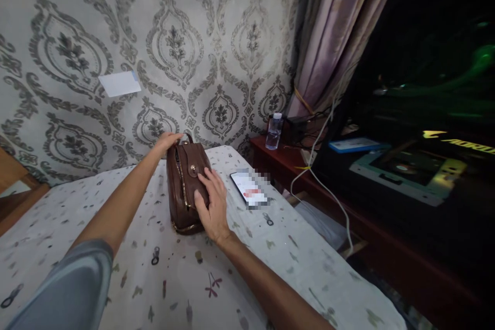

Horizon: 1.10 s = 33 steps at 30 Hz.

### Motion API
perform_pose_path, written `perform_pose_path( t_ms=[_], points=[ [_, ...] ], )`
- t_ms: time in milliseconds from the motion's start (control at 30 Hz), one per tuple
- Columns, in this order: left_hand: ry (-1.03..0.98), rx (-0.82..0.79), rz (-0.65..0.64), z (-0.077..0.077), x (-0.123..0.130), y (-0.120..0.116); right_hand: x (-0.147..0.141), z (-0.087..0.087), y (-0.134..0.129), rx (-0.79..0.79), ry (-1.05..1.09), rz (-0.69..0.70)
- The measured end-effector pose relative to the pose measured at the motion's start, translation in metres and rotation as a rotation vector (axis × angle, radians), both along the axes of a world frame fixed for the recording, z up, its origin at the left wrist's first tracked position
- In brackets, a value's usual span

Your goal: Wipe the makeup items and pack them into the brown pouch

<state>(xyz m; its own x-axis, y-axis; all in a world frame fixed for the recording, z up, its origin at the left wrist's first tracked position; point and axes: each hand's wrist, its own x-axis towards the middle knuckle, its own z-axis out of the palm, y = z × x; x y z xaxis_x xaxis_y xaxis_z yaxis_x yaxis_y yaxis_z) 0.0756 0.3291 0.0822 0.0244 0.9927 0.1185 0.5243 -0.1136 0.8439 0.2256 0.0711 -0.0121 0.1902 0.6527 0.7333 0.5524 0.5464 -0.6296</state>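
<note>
A brown leather handbag (pixel 179 211) rests on the patterned bed sheet, with a gold zipper along its top and a flap with a round gold clasp. My left hand (pixel 168 142) is closed over the bag's far end, beside the carrying handle (pixel 188 137); part of its fingers is hidden. Against the bag's right side lies my right hand (pixel 214 203), fingers spread and thumb near the zipper. A lit smartphone (pixel 249 189) lies just right of that hand, its screen partly blurred.
Right of the bed (pixel 301 278) stands a dark red desk (pixel 263 145) bearing a clear water bottle (pixel 274 132). A white cable (pixel 340 197) hangs over its edge. Farther right is a dark computer case (pixel 436 82). A white card (pixel 119 84) is on the wall behind.
</note>
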Motion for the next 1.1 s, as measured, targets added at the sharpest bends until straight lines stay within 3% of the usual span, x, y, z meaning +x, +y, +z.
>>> perform_pose_path(
  t_ms=[133,233,567,867,1100],
  points=[
    [0.143,-0.127,-0.023,0.021,0.012,0.013,0.001,0.003,-0.002,0.005,0.004,0.010],
    [0.177,-0.176,-0.061,0.027,0.022,0.019,0.001,0.004,-0.003,0.014,0.010,0.014],
    [0.015,-0.199,-0.115,0.005,0.038,0.023,0.000,0.011,-0.007,0.010,-0.019,0.020],
    [-0.097,-0.065,-0.101,-0.004,0.038,0.026,-0.005,0.015,-0.009,0.006,-0.067,0.066],
    [-0.192,0.123,-0.096,0.000,0.033,0.017,-0.002,0.014,-0.008,0.008,-0.129,0.021]
  ],
)
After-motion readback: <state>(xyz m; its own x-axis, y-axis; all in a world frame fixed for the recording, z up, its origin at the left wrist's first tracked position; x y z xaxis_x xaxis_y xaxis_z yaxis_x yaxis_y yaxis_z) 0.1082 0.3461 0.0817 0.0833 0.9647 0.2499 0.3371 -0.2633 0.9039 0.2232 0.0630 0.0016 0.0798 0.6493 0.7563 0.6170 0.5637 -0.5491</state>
